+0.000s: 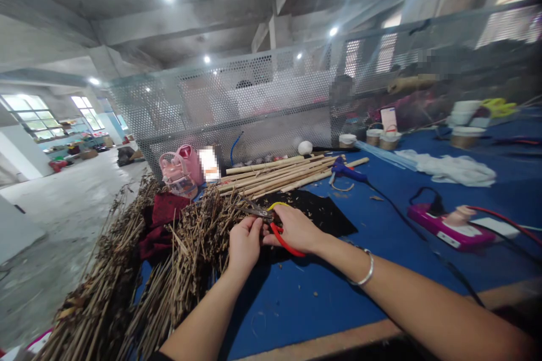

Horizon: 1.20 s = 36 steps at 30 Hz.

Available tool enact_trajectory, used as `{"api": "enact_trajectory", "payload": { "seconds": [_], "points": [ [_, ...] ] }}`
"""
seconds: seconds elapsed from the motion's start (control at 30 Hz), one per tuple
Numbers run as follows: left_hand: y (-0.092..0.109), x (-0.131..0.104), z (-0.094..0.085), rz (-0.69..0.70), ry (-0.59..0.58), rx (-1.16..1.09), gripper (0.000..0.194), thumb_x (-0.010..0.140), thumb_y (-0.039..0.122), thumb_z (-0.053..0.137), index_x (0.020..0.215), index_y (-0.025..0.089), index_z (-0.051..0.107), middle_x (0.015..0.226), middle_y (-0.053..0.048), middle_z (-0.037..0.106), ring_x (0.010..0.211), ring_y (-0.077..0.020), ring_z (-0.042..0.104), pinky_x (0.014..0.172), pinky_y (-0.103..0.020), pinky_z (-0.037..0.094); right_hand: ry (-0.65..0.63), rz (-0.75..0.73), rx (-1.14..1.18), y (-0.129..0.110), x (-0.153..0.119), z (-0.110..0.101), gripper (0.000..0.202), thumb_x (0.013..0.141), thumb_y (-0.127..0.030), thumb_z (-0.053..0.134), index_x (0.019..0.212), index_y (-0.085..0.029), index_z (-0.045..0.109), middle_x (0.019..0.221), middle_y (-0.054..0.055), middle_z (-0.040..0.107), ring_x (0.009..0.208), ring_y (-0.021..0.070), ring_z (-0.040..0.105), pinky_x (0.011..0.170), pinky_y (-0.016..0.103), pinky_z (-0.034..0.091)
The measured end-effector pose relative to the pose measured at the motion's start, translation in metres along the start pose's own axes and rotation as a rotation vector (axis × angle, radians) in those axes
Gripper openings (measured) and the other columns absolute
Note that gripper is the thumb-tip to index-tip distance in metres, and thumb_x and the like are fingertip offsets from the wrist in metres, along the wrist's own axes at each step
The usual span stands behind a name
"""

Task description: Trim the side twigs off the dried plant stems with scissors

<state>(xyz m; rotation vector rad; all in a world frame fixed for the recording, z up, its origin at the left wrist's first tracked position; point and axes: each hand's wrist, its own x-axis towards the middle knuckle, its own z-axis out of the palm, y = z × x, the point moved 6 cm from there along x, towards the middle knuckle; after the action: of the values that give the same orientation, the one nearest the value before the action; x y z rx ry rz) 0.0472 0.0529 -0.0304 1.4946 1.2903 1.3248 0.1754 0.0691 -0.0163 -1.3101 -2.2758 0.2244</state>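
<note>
In my right hand (292, 228) is a pair of scissors (288, 241) with one red and one yellow handle, its blades pointing left. My left hand (245, 242) is beside the blades, thumb and fingers pinched together on something too small to make out. Both hands are close together over a black cloth (313, 208) strewn with small bits. Dried brown plant stems (199, 231) lie in a heap just left of my left hand.
Pale wooden sticks (275, 175) lie behind the hands on the blue table (313, 304). A blue glue gun (347, 171), purple power strip (449, 228), pink bottle (190, 163), white cloth (453, 169) and dark red cloth (167, 211) surround them. A perforated metal screen (237, 101) stands behind.
</note>
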Motion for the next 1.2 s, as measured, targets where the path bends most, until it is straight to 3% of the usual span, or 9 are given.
{"api": "enact_trajectory", "payload": {
  "seconds": [0.13, 0.33, 0.47, 0.63, 0.9, 1.03, 1.2],
  "points": [
    [0.000, -0.002, 0.002, -0.007, -0.010, -0.036, 0.030, 0.077, 0.039, 0.048, 0.071, 0.013, 0.061, 0.059, -0.002, 0.061, 0.049, -0.0115, 0.054, 0.046, -0.020, 0.042, -0.019, 0.072, 0.053, 0.005, -0.001, 0.005, 0.044, 0.066, -0.058, 0.058, 0.083, -0.019, 0.047, 0.078, 0.002, 0.056, 0.065, 0.0145, 0.051, 0.056, 0.023, 0.033],
    [-0.004, -0.006, 0.007, -0.117, 0.000, -0.161, 0.030, 0.073, 0.038, 0.054, 0.090, 0.014, 0.060, 0.069, -0.003, 0.063, 0.053, -0.0112, 0.055, 0.046, -0.019, 0.044, -0.030, 0.121, 0.121, 0.009, -0.001, 0.009, 0.040, 0.068, -0.054, 0.058, 0.084, -0.020, 0.047, 0.075, 0.001, 0.057, 0.063, 0.0130, 0.051, 0.053, 0.022, 0.030],
    [-0.008, -0.006, 0.010, -0.169, -0.031, -0.169, 0.024, 0.071, 0.036, 0.056, 0.078, 0.013, 0.060, 0.058, 0.000, 0.057, 0.045, -0.0084, 0.048, 0.043, -0.019, 0.042, 0.015, 0.062, 0.056, 0.004, 0.000, 0.005, 0.043, 0.067, -0.056, 0.058, 0.084, -0.018, 0.047, 0.078, 0.003, 0.056, 0.067, 0.0149, 0.051, 0.057, 0.024, 0.033],
    [-0.007, -0.005, 0.012, -0.108, -0.101, -0.150, 0.025, 0.074, 0.036, 0.052, 0.068, 0.013, 0.059, 0.051, 0.002, 0.050, 0.041, -0.0059, 0.041, 0.040, -0.017, 0.038, 0.059, 0.000, -0.008, -0.002, 0.000, 0.000, 0.045, 0.065, -0.057, 0.059, 0.083, -0.017, 0.048, 0.083, 0.005, 0.055, 0.075, 0.0177, 0.051, 0.064, 0.027, 0.035],
    [-0.011, -0.003, 0.009, -0.136, -0.065, -0.119, 0.026, 0.073, 0.036, 0.053, 0.082, 0.014, 0.064, 0.064, -0.001, 0.060, 0.046, -0.0083, 0.048, 0.042, -0.019, 0.044, -0.045, 0.158, 0.006, 0.008, 0.000, 0.003, 0.042, 0.067, -0.060, 0.055, 0.078, -0.020, 0.051, 0.071, 0.002, 0.059, 0.062, 0.0151, 0.054, 0.052, 0.022, 0.028],
    [-0.012, -0.002, 0.007, -0.170, -0.027, -0.164, 0.025, 0.072, 0.035, 0.055, 0.084, 0.014, 0.063, 0.067, -0.002, 0.062, 0.051, -0.0099, 0.053, 0.044, -0.020, 0.045, -0.032, 0.151, -0.008, 0.008, 0.001, 0.004, 0.041, 0.070, -0.060, 0.051, 0.076, -0.020, 0.050, 0.070, 0.003, 0.060, 0.062, 0.0154, 0.055, 0.052, 0.022, 0.028],
    [-0.012, -0.001, 0.011, -0.127, -0.084, -0.232, 0.025, 0.074, 0.037, 0.053, 0.073, 0.013, 0.059, 0.064, -0.003, 0.063, 0.046, -0.0082, 0.051, 0.043, -0.019, 0.043, -0.015, 0.075, 0.004, 0.005, 0.001, 0.004, 0.043, 0.067, -0.059, 0.056, 0.081, -0.020, 0.048, 0.078, 0.003, 0.058, 0.066, 0.0153, 0.053, 0.055, 0.022, 0.030]
  ]
}}
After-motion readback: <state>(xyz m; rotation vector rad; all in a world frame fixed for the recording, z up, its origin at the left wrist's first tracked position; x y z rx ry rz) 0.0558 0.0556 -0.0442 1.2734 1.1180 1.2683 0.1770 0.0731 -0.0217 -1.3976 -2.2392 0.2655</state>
